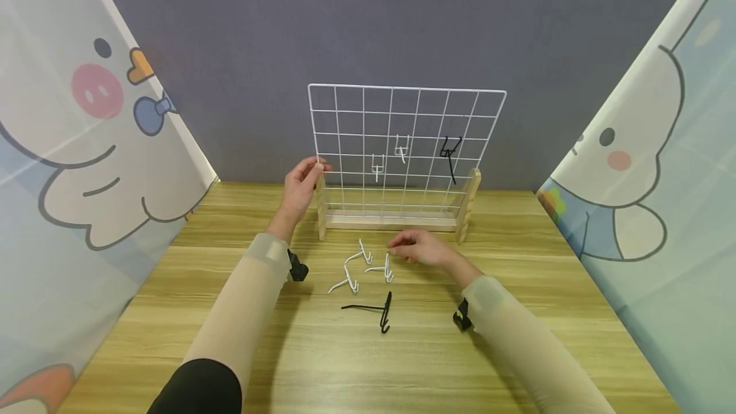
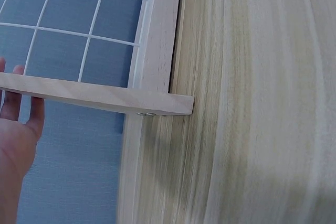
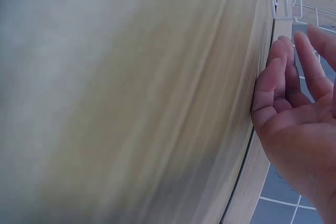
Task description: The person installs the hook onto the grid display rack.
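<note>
A white wire grid (image 1: 407, 88) stands upright in a wooden base. My left hand (image 1: 300, 185) grips the top of the base's left post (image 1: 321, 209), with fingers reaching behind it in the left wrist view. Two white hooks and a black hook (image 1: 451, 165) hang on the grid. My right hand (image 1: 422, 248) hovers just in front of the base with loosely bent fingers, holding nothing. Left of its fingertips lies a white hook (image 1: 387, 268) on the table. Two more white hooks lie farther left, and a black hook (image 1: 386, 312) lies nearer to me.
The wooden table (image 1: 489, 350) carries the rack near its back edge. Behind it hangs a grey cloth backdrop (image 1: 259, 50). Cartoon-printed panels (image 1: 46, 114) stand along both sides.
</note>
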